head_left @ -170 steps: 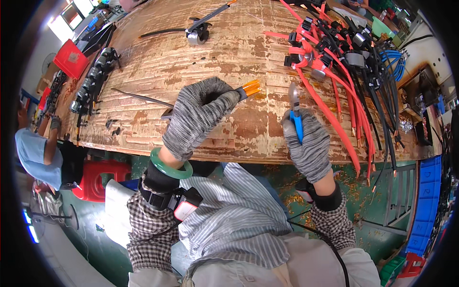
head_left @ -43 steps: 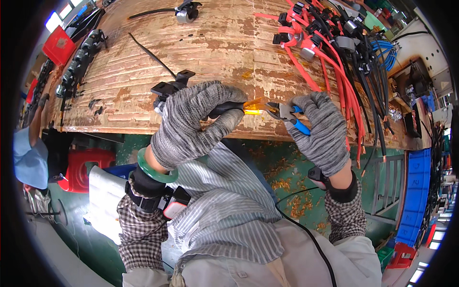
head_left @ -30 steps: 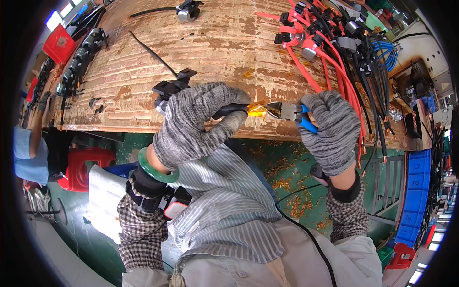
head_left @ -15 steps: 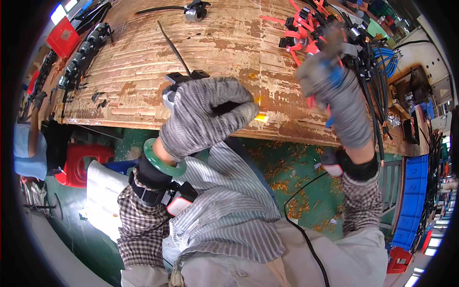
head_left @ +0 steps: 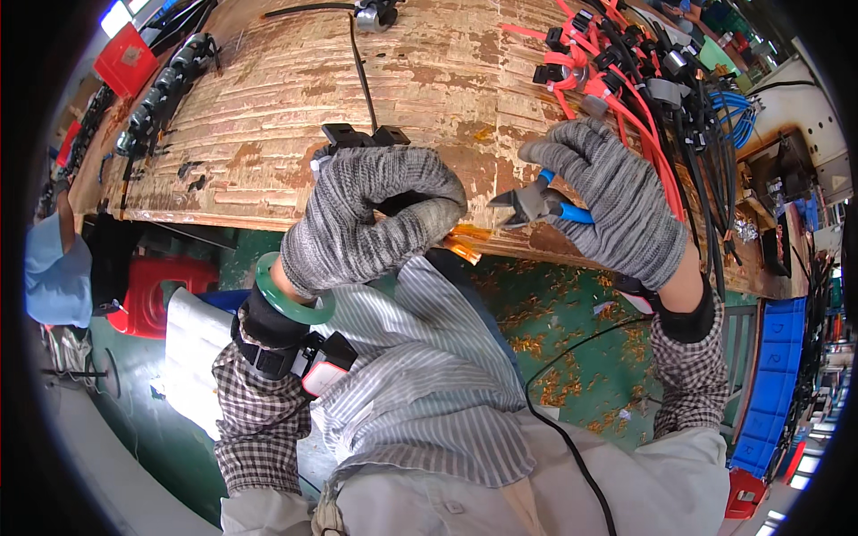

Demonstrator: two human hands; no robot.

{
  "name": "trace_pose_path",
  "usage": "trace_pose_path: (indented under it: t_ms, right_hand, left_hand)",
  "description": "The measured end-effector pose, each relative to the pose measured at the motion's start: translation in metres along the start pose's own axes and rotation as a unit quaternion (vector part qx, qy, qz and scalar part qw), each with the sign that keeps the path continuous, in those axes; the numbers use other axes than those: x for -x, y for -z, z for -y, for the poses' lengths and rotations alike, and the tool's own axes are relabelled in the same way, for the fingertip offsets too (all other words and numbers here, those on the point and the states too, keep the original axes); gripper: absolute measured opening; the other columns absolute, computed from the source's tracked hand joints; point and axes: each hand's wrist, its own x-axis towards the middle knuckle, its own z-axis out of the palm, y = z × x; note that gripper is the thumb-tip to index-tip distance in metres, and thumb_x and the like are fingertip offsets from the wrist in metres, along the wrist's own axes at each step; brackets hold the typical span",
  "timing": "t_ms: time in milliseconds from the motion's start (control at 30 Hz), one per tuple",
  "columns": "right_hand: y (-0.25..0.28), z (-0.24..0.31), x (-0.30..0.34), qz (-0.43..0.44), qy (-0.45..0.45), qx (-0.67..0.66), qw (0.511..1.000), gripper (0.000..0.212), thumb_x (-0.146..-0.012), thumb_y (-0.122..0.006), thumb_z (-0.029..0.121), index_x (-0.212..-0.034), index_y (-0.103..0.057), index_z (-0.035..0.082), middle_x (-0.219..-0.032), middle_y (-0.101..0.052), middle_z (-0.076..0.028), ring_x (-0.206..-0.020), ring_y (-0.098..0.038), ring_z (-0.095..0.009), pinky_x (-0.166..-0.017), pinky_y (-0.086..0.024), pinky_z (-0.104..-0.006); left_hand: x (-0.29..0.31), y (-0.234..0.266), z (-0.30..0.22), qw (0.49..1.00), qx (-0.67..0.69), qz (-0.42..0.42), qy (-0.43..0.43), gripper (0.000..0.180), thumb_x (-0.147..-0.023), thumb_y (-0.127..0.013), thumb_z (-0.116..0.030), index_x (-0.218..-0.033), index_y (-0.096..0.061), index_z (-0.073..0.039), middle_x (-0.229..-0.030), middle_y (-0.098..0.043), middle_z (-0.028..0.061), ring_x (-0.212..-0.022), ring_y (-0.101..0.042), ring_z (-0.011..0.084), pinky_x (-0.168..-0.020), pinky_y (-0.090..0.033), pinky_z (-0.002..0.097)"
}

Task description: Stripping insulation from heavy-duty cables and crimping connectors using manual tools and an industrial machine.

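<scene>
My left hand [head_left: 371,214], in a grey knit glove, is closed with thumb and fingers pinched together. Shiny amber strips [head_left: 466,241] stick out past its fingertips over the table's front edge. Just behind the knuckles are black connector blocks [head_left: 365,136] with a thin black cable [head_left: 361,71] running away from me; whether the hand grips these too is hidden. My right hand [head_left: 617,192], gloved alike, is closed around cutting pliers [head_left: 532,205] with blue handles. Their jaws are parted and point left, a little apart from the amber strips.
Red cable ties and black cables with metal cylinders [head_left: 663,91] are heaped at the far right of the worn wooden table [head_left: 241,143]. A row of metal cylinders [head_left: 165,85] lies at left. Blue bins [head_left: 770,384] stand at right, a red stool [head_left: 165,295] at left. Amber scraps litter the floor.
My right hand has come left and down from beside the cable heap, bringing the pliers toward my left hand. The left hand has shifted slightly left, and the amber strips now show clearly.
</scene>
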Motion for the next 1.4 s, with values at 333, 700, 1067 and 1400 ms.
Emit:
trace_pose_path:
  t_ms: [333,700,1067,1400]
  right_hand:
    - [0.013,0.006,-0.004,0.046,0.028,-0.001,0.999,0.046,-0.070,-0.067,0.020,-0.112,-0.055,0.005,-0.102,-0.053,-0.011,-0.096,-0.051,-0.028,-0.080,-0.046,-0.0368]
    - [0.019,0.020,0.000,0.024,-0.182,-0.242,0.953,0.034,-0.076,-0.066,0.023,-0.105,-0.059,0.006,-0.089,-0.059,-0.010,-0.080,-0.059,-0.023,-0.074,-0.047,-0.0321]
    - [-0.018,0.048,-0.006,0.015,-0.190,-0.550,0.813,0.029,-0.083,-0.062,0.029,-0.090,-0.061,0.002,-0.065,-0.057,-0.010,-0.055,-0.051,-0.018,-0.055,-0.043,-0.0295]
    - [-0.027,0.063,0.002,-0.046,-0.246,-0.575,0.779,0.026,-0.081,-0.064,0.026,-0.093,-0.061,0.003,-0.072,-0.060,-0.011,-0.062,-0.056,-0.020,-0.060,-0.045,-0.0317]
  left_hand:
    - [0.004,0.002,0.002,0.999,-0.032,0.000,-0.023,0.015,-0.073,-0.066,-0.014,-0.080,-0.063,-0.002,-0.076,-0.062,0.0060,-0.069,-0.060,0.0188,-0.070,-0.047,0.0285]
    - [0.001,0.001,0.006,0.992,-0.083,0.029,-0.093,0.022,-0.067,-0.075,-0.018,-0.080,-0.066,-0.003,-0.073,-0.061,0.0063,-0.065,-0.058,0.0202,-0.061,-0.045,0.0306]
    - [0.001,-0.004,-0.001,0.993,-0.091,-0.002,-0.082,0.015,-0.076,-0.067,-0.014,-0.083,-0.063,-0.002,-0.077,-0.058,0.0077,-0.071,-0.056,0.0208,-0.063,-0.044,0.0309]
    - [0.004,-0.009,-0.014,0.994,-0.100,-0.033,0.015,0.013,-0.072,-0.067,-0.010,-0.079,-0.060,-0.001,-0.080,-0.060,0.0073,-0.080,-0.057,0.0205,-0.081,-0.043,0.0335]
